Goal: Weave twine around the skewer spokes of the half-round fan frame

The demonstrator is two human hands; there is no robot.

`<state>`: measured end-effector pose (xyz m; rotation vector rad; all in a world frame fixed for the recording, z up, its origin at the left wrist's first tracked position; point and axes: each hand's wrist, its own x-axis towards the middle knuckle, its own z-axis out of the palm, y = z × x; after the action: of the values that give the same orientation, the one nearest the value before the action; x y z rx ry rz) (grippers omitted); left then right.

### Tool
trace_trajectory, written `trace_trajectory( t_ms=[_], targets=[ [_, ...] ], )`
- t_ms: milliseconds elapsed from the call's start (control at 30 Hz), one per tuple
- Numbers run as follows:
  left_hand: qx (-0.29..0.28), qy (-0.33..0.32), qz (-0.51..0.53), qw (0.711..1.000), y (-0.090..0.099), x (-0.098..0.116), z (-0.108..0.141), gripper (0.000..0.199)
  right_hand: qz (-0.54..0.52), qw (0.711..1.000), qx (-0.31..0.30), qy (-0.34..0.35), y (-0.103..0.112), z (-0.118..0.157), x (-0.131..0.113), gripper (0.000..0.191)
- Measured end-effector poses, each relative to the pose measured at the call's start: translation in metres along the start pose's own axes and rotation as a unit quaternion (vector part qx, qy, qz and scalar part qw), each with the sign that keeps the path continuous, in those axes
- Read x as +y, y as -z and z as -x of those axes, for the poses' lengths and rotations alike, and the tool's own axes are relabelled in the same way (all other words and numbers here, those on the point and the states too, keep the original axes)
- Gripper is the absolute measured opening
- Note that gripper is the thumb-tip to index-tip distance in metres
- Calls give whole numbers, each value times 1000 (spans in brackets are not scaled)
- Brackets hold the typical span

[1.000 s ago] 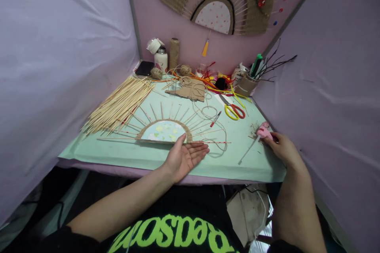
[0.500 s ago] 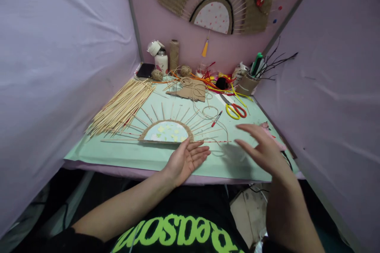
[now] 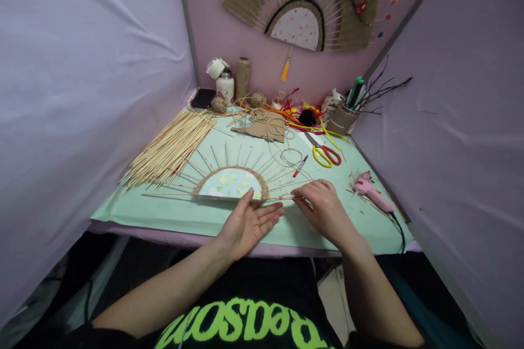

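The half-round fan [image 3: 229,182] has a pale blue floral centre, a woven twine rim [image 3: 263,184] and thin wooden sticks spreading outward. My left hand [image 3: 248,226] holds its near edge at the right, palm up, thumb over the panel and the other fingers stretched out beneath. At the fan's right, my right hand [image 3: 321,207] pinches the loose twine [image 3: 284,195] beside the lowest stick, thumb and forefinger together. The fingertips partly hide the stick's end, so I cannot tell whether they also touch it.
Bamboo sticks [image 3: 167,150] lie piled at left. Scissors [image 3: 325,155], a red pen [image 3: 301,166] and a pink glue gun [image 3: 372,191] lie at right. Behind are cardboard [image 3: 266,126], twine balls [image 3: 257,100], a bottle [image 3: 225,86] and a pen holder [image 3: 344,117]. A finished fan [image 3: 298,27] hangs above.
My right hand has come left and down from above the table's right side and closed on the twine. My left hand stays at the fan's edge. The glue gun is now uncovered.
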<state>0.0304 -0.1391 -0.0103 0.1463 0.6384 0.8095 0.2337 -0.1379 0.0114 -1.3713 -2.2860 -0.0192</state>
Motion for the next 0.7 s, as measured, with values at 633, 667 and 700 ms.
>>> trace_trajectory(
  t_ms=[633,667,700],
  targets=[
    [-2,-65,20,998,-1,-2,-7,35,-125,979,103,-127,24,42,10,20],
    [-4,-63,20,998,-3,-4,-5,35,-125,975,119,-140,28,46,14,20],
    [-7,-61,20,998,-5,-5,-3,35,-124,971,133,-153,31,50,17,19]
  ],
)
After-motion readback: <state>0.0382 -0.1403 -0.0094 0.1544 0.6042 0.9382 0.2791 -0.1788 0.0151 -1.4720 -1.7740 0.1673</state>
